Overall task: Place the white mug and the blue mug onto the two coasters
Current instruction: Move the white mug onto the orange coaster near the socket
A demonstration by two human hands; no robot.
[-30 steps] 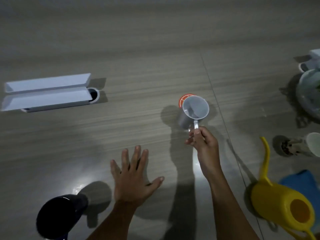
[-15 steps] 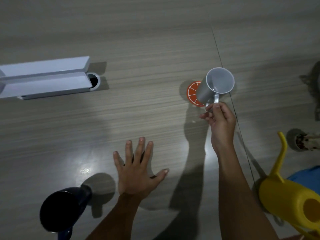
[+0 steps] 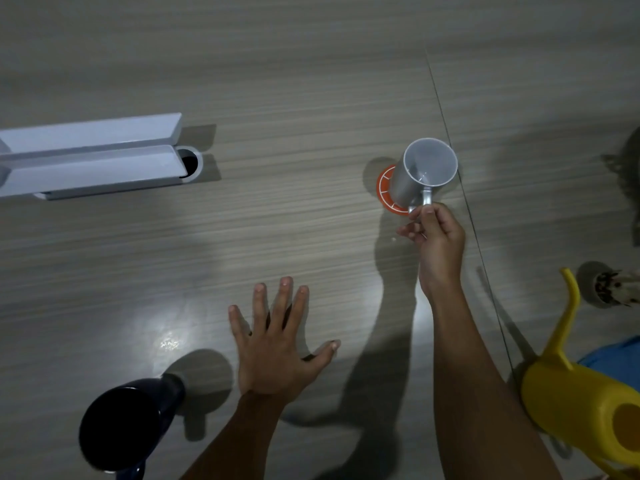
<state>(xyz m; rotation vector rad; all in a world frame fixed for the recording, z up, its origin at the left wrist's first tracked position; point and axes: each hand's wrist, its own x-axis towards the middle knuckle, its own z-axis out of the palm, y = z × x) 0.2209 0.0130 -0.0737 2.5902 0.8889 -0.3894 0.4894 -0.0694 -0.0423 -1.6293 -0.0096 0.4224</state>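
Note:
The white mug is upright over an orange coaster, covering most of it; whether its base touches the coaster I cannot tell. My right hand pinches the mug's handle from the near side. My left hand lies flat on the table with fingers spread, holding nothing. The dark blue mug stands at the lower left, just left of my left wrist. I see only one coaster.
A white box-shaped fixture with a round grommet hole lies at the left. A yellow watering can sits at the lower right, with a blue cloth behind it and a small object further back. A table seam runs diagonally past the mug.
My right hand has carried the white mug from the near side of the orange coaster to over it. My left hand has stayed flat on the table.

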